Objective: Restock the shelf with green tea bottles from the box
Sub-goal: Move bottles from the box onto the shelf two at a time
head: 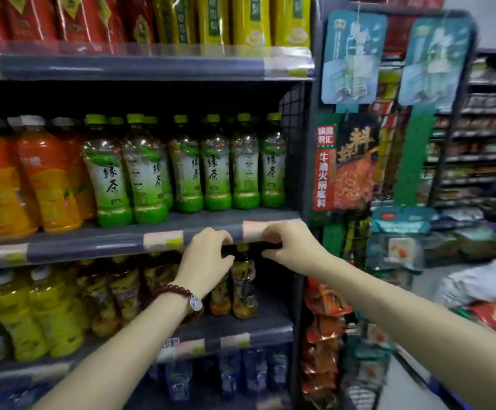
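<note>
Standing upright on the shelf (211,221), green tea bottles (215,167) sit just above both hands, left hand (208,253) and right hand (288,244) curled empty at its front edge, roughly equidistant; box unseen.

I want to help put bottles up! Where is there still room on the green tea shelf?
Bare shelf shows in front of the four right-hand green tea bottles, back from the edge. The left is crowded: two green teas stand forward beside the orange bottles.
</note>
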